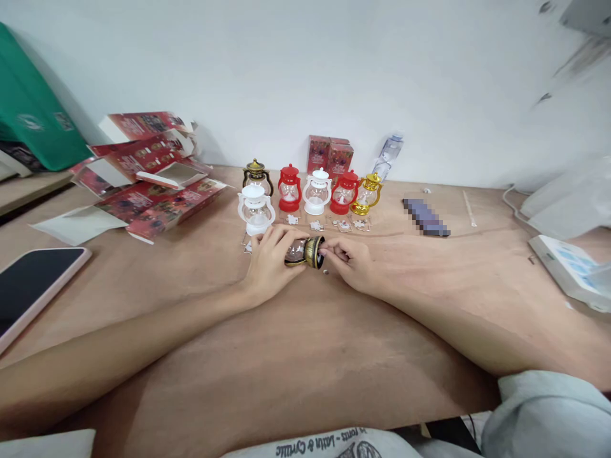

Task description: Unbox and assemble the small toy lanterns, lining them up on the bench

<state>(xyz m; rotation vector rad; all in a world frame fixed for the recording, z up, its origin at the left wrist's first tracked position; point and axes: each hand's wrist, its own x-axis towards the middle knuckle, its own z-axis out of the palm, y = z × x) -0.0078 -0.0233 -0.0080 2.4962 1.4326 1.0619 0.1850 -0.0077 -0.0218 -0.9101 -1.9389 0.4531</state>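
A black and bronze lantern (314, 252) lies on its side, its base facing right. My left hand (272, 259) is wrapped round its clear body. At the open underside, the fingertips of my right hand (347, 259) are pinched together; what they hold, if anything, is too small to make out. A small round piece (326, 272) lies on the table just below the base. Behind my hands stand a white lantern (256, 210), a bronze one (256, 173), a red one (289, 188), another white one (317, 192), another red one (344, 193) and a gold one (367, 194).
Flattened red boxes (157, 172) pile up at the left, near a phone (38, 280). Red boxes (329, 152) and a clear bottle (389, 156) stand by the wall. A pixelated object (426, 217) and a white box (570, 267) lie to the right.
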